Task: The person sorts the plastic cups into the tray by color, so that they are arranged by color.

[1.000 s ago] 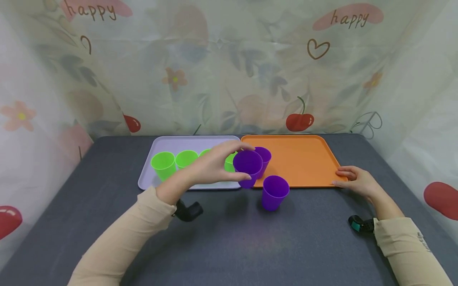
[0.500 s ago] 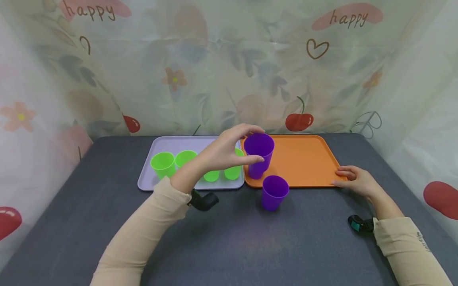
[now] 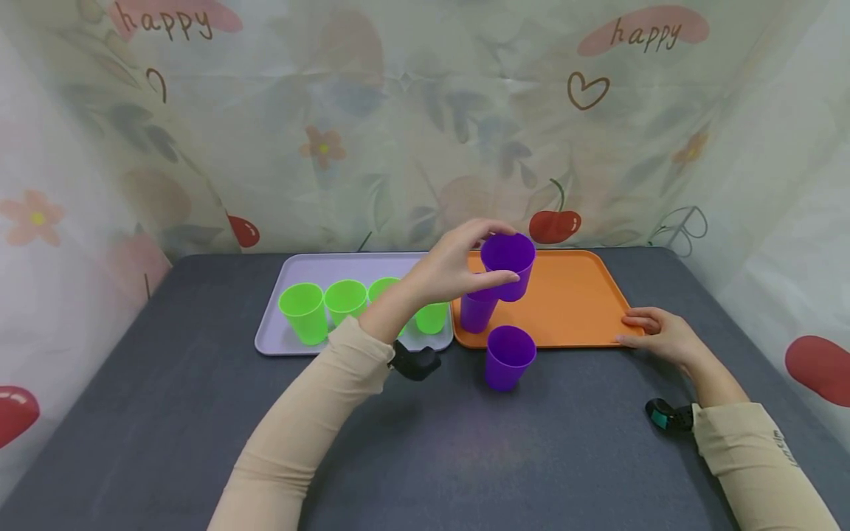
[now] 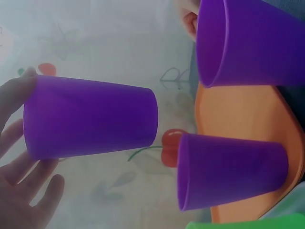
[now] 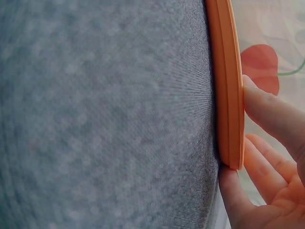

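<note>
My left hand [image 3: 448,269] holds a purple cup [image 4: 90,117] near its rim, between thumb and fingers. The cup hangs upright over the left part of the orange tray [image 3: 574,295], behind a second purple cup [image 3: 477,316] standing on that tray. A third purple cup [image 3: 508,361] stands on the table just in front of the tray. At the tray's front right corner, my right hand [image 3: 667,341] grips the edge; the right wrist view has its thumb and fingers against the orange rim [image 5: 228,95].
Left of the orange tray lies a lilac tray [image 3: 282,335] with several green cups [image 3: 304,317] in a row, partly hidden by my left arm. Both trays rest on a dark grey table [image 3: 498,457], and a patterned curtain [image 3: 412,147] hangs behind.
My left hand has carried the purple cup rightward and back, from the edge between the trays to above the orange tray. The right hand stays at the tray's corner.
</note>
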A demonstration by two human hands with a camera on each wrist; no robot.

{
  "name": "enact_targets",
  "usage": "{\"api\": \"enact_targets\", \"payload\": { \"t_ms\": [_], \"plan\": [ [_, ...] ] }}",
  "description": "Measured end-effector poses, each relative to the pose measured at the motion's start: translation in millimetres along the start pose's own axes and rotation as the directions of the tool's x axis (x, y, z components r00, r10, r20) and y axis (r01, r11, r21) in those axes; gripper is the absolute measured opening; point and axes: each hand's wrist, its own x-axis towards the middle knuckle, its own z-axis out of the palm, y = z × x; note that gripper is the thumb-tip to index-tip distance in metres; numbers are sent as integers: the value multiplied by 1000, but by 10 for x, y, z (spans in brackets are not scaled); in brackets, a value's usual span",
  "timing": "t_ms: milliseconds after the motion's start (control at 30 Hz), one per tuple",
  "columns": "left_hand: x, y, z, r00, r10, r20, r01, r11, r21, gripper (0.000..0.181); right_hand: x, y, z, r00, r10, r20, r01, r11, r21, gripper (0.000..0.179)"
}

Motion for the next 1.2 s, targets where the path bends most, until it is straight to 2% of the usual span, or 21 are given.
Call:
{"api": "enact_targets", "payload": {
  "t_ms": [267, 500, 700, 967, 1200],
  "plan": [
    [156, -21, 215, 999, -40, 23, 41, 999, -13, 52, -1, 0, 4, 1000, 16, 3, -16, 1000, -12, 82],
    [257, -43, 372, 998, -19, 68, 15, 998, 58, 50, 0, -7, 6, 1000, 31, -1, -31, 999, -23, 83],
    [282, -90, 462, 991, -51, 125, 37, 993, 116, 51, -9, -36, 5, 1000, 30, 2, -30, 999, -27, 82],
    [300, -217, 544, 980, -120, 157, 100, 986, 130, 51, -18, -42, -4, 1000, 12, 6, -12, 1000, -8, 81],
    [298, -323, 623, 971, -139, 196, 97, 974, 207, 55, -17, -26, -4, 1000, 0, 10, 0, 1000, 6, 81]
  ]
}}
